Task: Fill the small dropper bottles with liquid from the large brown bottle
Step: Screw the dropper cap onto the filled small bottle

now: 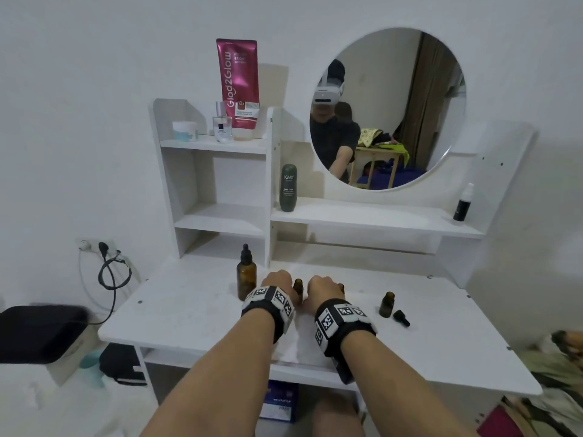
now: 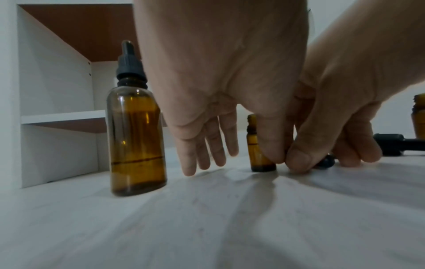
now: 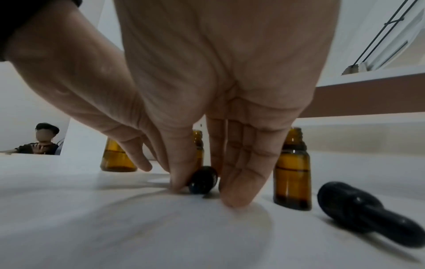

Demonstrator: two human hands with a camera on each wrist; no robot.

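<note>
The large brown bottle (image 1: 246, 275) (image 2: 135, 131) stands capped at the table's left, about a quarter full. Just right of it my left hand (image 1: 279, 280) (image 2: 241, 160) hangs with straight fingers, its thumb against an uncapped small brown bottle (image 1: 298, 290) (image 2: 260, 151). My right hand (image 1: 325, 287) (image 3: 200, 189) reaches down beside that bottle and pinches a black dropper cap (image 3: 203, 179) (image 2: 326, 161) lying on the table. A second small bottle (image 1: 387, 304) (image 3: 292, 169) stands uncapped further right, its dropper cap (image 1: 401, 318) (image 3: 358, 214) lying beside it.
A white shelf unit (image 1: 220, 216) rises behind the large bottle, with cosmetics on its top shelf. A round mirror (image 1: 388, 108) and a ledge holding a dark green bottle (image 1: 288, 187) stand behind the table (image 1: 189, 310). A person (image 3: 43, 140) sits far left.
</note>
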